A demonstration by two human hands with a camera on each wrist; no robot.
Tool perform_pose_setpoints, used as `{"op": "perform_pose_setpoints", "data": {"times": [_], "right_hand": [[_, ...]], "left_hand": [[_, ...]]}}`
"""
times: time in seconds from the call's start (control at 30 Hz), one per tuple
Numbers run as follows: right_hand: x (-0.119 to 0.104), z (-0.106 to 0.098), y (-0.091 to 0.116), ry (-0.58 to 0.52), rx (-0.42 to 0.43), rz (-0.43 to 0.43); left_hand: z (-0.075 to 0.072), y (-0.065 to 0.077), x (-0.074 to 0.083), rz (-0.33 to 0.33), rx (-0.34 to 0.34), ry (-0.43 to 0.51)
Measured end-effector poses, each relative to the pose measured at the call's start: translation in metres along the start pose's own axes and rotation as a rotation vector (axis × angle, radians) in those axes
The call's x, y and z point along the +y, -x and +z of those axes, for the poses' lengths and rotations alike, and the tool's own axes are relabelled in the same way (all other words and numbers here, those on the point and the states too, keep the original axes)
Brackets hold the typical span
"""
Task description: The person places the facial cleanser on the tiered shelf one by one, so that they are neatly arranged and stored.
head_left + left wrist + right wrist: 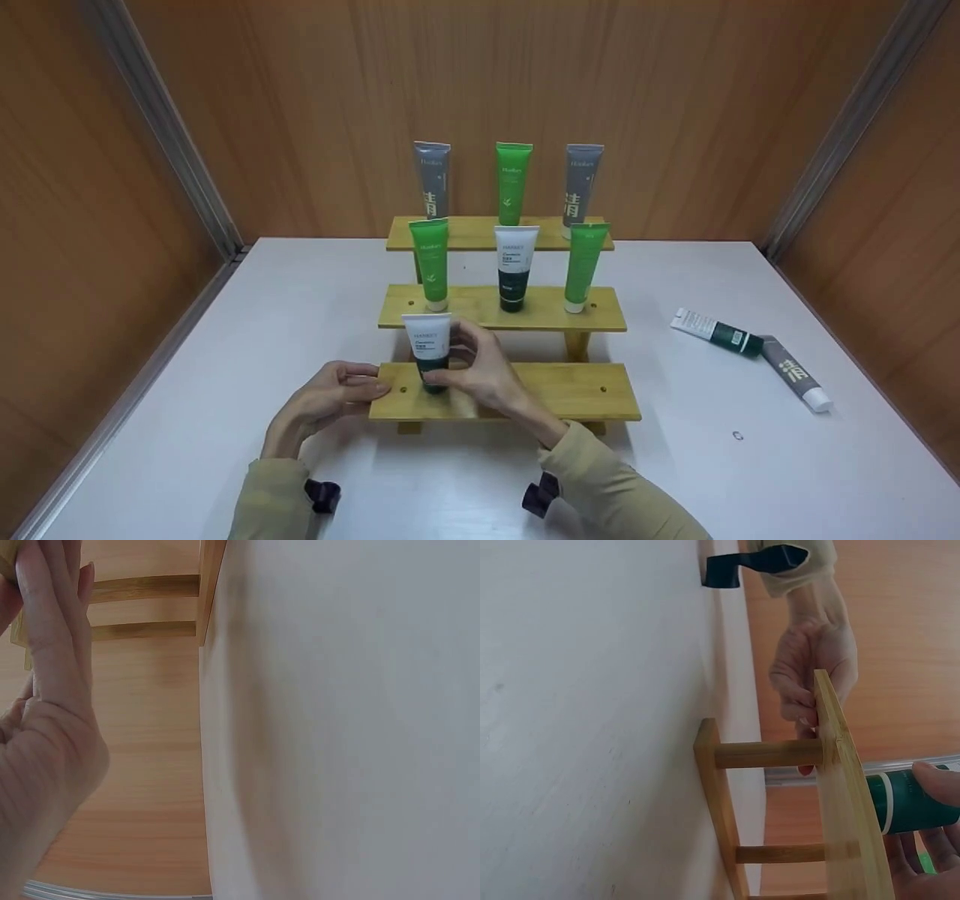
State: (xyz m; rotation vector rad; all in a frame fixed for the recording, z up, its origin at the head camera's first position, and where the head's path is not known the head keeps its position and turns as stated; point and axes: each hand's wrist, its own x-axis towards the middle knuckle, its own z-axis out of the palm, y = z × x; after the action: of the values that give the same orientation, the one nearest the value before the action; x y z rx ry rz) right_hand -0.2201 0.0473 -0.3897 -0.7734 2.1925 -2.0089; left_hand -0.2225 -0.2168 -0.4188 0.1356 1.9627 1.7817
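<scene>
A three-step wooden display stand (pixel 555 390) stands on the white table. My right hand (pixel 484 371) holds a white and dark green squeeze tube (pixel 429 334) between thumb and fingers. The tube is upright, cap down, at the left of the lowest step. In the right wrist view the cap end of this tube (pixel 911 802) is at the board's surface; whether it bears its weight there cannot be told. My left hand (pixel 326 394) pinches the left end of that lowest board, thumb and fingers on opposite faces, as the left wrist view also shows the hand (pixel 56 667).
Middle step: a green tube (pixel 430 262), a white and dark green tube (pixel 514 262), another green tube (pixel 586 262). Top step: two grey tubes (pixel 433 176) flank a green one (pixel 513 184). A white-green tube (pixel 716 332) and a grey tube (pixel 795 371) lie at right. Wooden walls enclose the table.
</scene>
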Motion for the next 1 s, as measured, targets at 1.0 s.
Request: {"op": "perform_pose_setpoints", "data": {"times": [1.0], "right_hand": [[-0.022, -0.145, 0.062, 0.201, 0.113, -0.322]], "left_hand": [[0.0, 0.0, 0.0, -0.006, 0.01, -0.019]]}}
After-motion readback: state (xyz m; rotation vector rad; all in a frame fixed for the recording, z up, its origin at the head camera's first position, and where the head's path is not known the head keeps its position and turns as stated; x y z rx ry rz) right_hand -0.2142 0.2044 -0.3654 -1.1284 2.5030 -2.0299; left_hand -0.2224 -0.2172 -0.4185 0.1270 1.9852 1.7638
